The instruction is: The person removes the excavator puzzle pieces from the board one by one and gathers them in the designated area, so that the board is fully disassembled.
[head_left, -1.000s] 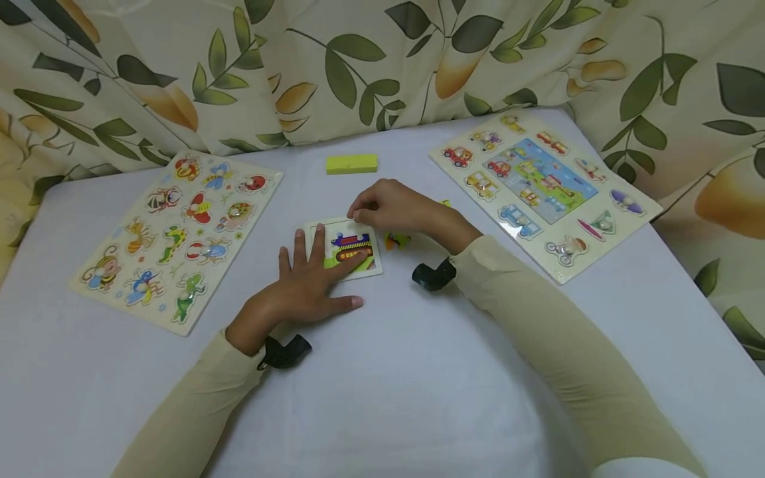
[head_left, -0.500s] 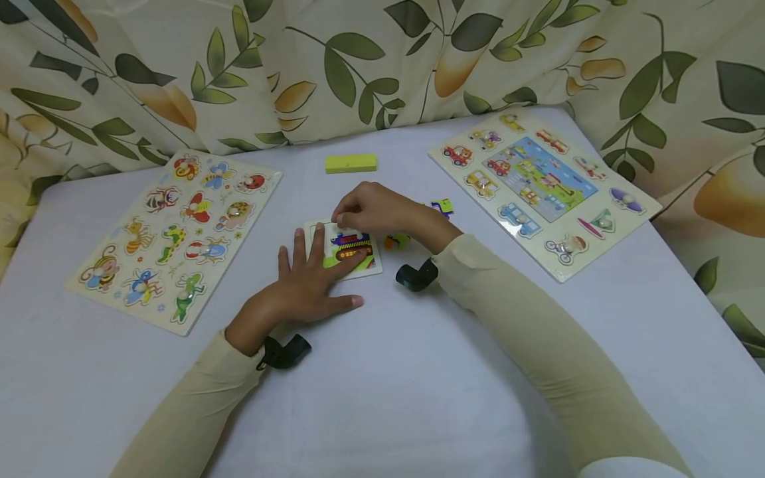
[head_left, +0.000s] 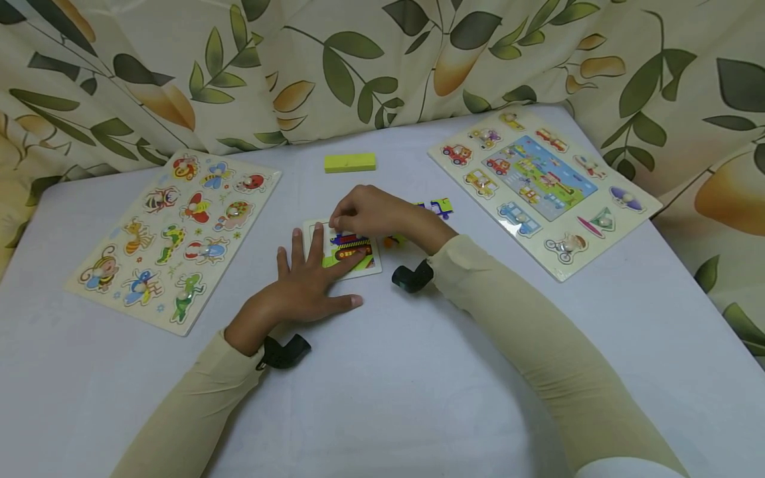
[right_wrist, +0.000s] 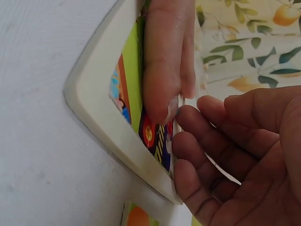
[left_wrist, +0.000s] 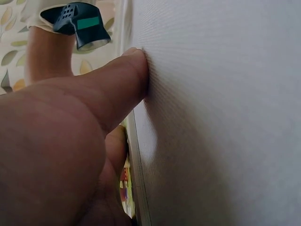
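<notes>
My left hand (head_left: 299, 292) rests with fingers spread on a small white-framed jigsaw puzzle (head_left: 375, 267) in the middle of the table. Its index finger lies over a picture of a tracked vehicle, and its thumb touches the cloth. At the puzzle's far edge is my right hand (head_left: 379, 214), its fingers bent. The right wrist view shows those fingertips (right_wrist: 181, 141) against the puzzle beside a left finger (right_wrist: 162, 61), with the thumb apart and no piece visible between them. Loose puzzle pieces (head_left: 440, 207) lie beyond the right wrist; another piece (head_left: 393, 241) is partly hidden under it.
An insect puzzle board (head_left: 197, 312) lies at the left, and a vehicle puzzle board (head_left: 562, 255) at the right. Behind the hands sits a yellow-green block (head_left: 350, 162). A leaf-patterned curtain (head_left: 358, 60) hangs along the far side of the white-clothed table (head_left: 370, 398).
My right hand has moved left and slightly nearer along the puzzle's far edge, uncovering more of the loose pieces behind its wrist. The left hand has stayed in place.
</notes>
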Action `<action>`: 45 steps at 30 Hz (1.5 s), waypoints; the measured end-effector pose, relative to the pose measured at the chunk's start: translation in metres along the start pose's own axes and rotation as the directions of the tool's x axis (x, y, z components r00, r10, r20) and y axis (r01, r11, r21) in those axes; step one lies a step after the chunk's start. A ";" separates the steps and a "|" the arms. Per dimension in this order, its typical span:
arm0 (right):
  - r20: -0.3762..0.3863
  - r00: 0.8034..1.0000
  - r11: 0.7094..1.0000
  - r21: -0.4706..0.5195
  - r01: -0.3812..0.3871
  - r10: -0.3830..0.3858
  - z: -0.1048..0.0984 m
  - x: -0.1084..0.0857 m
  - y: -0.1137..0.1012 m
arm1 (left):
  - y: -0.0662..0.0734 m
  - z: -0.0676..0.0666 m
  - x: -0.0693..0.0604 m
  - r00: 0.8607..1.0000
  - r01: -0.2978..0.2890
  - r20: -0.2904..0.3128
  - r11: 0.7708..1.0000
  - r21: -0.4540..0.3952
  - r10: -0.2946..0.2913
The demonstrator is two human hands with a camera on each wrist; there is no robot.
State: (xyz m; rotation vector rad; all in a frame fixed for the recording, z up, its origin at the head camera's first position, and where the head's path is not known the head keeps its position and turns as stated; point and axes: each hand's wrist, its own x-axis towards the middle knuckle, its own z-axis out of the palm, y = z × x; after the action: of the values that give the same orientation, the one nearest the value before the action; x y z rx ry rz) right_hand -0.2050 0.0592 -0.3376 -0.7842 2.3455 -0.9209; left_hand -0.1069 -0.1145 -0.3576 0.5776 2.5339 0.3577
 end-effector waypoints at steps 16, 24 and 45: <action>-0.005 1.000 0.999 0.037 0.010 -0.010 0.003 -0.003 0.003 | 0.001 0.000 0.000 1.000 -0.006 -0.008 1.000 0.019 0.006; 0.008 1.000 0.999 0.035 -0.001 0.000 0.003 -0.003 0.002 | 0.001 0.000 0.000 1.000 0.008 -0.006 0.999 0.036 -0.008; -0.025 0.999 0.994 0.105 0.035 -0.032 0.004 0.000 0.000 | 0.000 0.000 -0.001 1.000 0.030 0.001 0.999 0.032 -0.030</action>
State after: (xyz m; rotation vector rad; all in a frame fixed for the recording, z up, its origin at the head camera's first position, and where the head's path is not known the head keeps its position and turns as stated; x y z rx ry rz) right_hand -0.2030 0.0573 -0.3406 -0.7761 2.2891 -1.0637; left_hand -0.1063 -0.1149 -0.3569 0.5509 2.5479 0.3064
